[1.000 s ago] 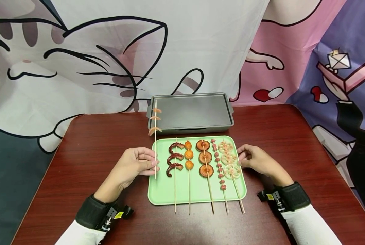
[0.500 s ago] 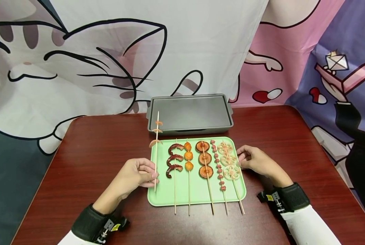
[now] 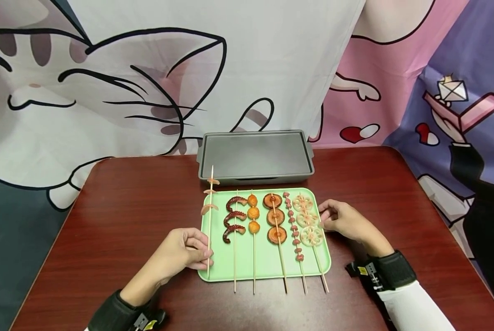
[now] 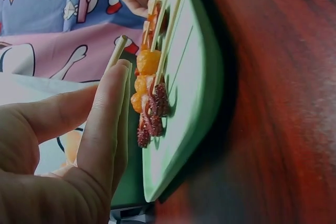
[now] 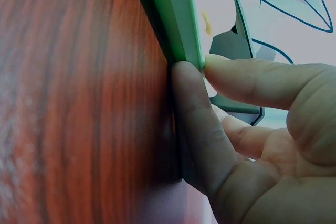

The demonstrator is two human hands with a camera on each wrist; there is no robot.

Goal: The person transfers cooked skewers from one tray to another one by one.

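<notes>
One dark red wooden table [image 3: 106, 207] under everything. Near its far edge, a grey rectangular metal baking pan [image 3: 255, 156], shallow and bare inside. Just in front of the pan, a pale green rectangular plastic tray [image 3: 267, 269], long side across the table; touching the pan or only close to it, cannot tell.

At the tray's right edge, the right hand [image 3: 346, 223]: thumb on top of the rim, fingers curled beside it, pinching the rim between them. At the tray's near left corner, the left hand [image 3: 176, 255], thumb and fingertips closed narrowly on the lower end of a thin bamboo skewer with three small orange curled pieces [image 3: 209, 230].

Long axis of that skewer from near edge to far edge, tip pointing away from the person, along the tray's left edge. Left hand plainly the nearer one; right hand well apart, across the tray's whole width.

Flat on the tray to the right, five loaded bamboo skewers [image 3: 253, 214] side by side, all lying the same way, bare ends past the near rim.

Against the frame a second earlier: held skewer lower and closer to the near edge. Orange pieces then over the pan's left rim, now by the tray's far left corner. Left hand drawn back likewise; right hand unmoved on the rim.
</notes>
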